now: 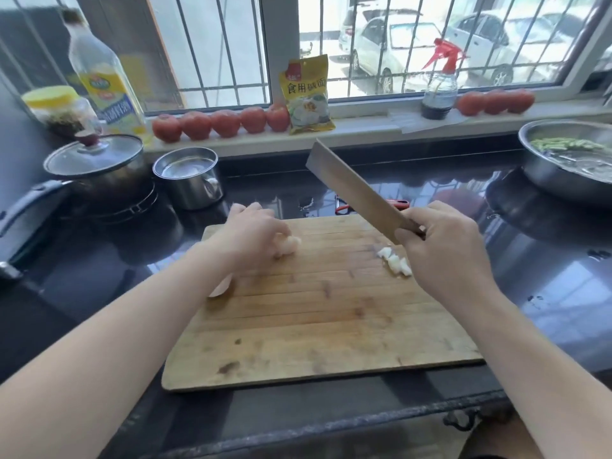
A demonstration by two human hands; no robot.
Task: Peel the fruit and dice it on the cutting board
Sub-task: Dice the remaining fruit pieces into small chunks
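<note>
The left hand (255,233) curls over a pale, wet fruit chunk (293,243) on the scratched wooden cutting board (314,326). The right hand (443,246) grips a flat, shiny cleaver (351,188) above small white cubes (395,261).

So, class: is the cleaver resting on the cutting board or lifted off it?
Lifted. The right hand grips its handle, and the cleaver angles up and away, clear of the cutting board and the diced pieces.

A: Board (314,326) finish?
B: Wood, matt, scored and stained.
A: Counter (546,276)?
B: Dark stone, glossy, reflective.
A: Cleaver (351,190)?
B: Brushed metal blade. Pot (188,180) and basin (563,173): polished steel.
</note>
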